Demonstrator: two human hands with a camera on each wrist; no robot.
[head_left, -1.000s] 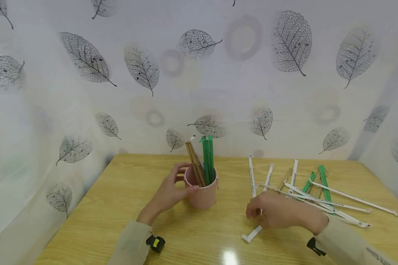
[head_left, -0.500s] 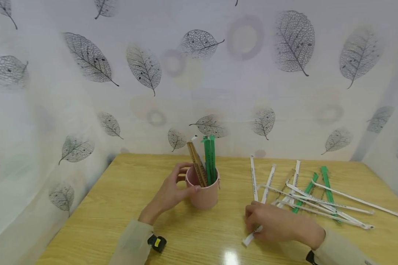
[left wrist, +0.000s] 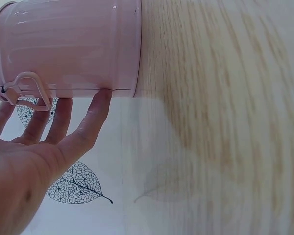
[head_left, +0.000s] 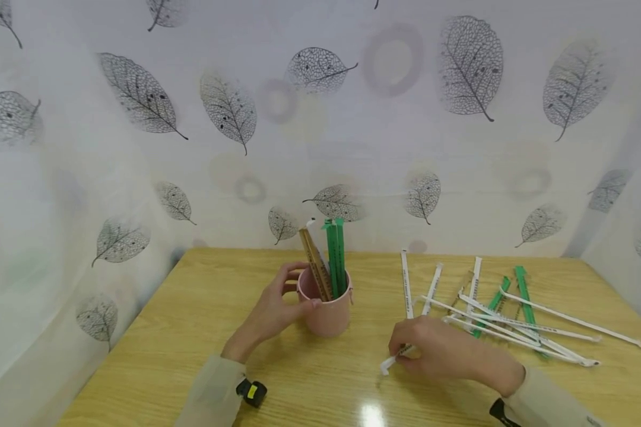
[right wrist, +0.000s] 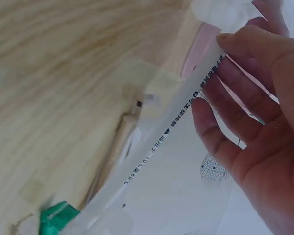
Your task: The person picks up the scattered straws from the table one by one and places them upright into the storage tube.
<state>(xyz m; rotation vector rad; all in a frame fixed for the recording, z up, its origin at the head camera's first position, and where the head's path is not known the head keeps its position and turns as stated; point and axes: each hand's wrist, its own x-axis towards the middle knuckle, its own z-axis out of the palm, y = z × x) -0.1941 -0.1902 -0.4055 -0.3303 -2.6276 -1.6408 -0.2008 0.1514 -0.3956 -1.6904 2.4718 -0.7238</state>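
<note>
My left hand (head_left: pixel 271 315) holds a pink metal bucket-shaped cup (head_left: pixel 327 320) upright on the table, its thumb at the near rim and its fingers round the left side. In the left wrist view, fingertips touch the wall of the cup (left wrist: pixel 78 49) near a small handle. Brown (head_left: pixel 316 264) and green (head_left: pixel 336 261) paper-wrapped straws stand in it, with a white one partly hidden behind them. To the right, my right hand (head_left: pixel 443 350) pinches a white wrapped straw (right wrist: pixel 159 139) printed with dark characters between thumb and fingers. Part of that straw is hidden by the hand.
On the wooden table (head_left: pixel 192 332), several wrapped straws (head_left: pixel 518 323), white, green and brown, lie crossed in a loose pile on the right. One white straw (head_left: pixel 406 284) lies apart, left of the pile. A leaf-printed curtain (head_left: pixel 352 136) hangs along the back and sides.
My right hand has closed on the white straw, whose near end has risen and shifted slightly left. The left hand and the cup stay in place.
</note>
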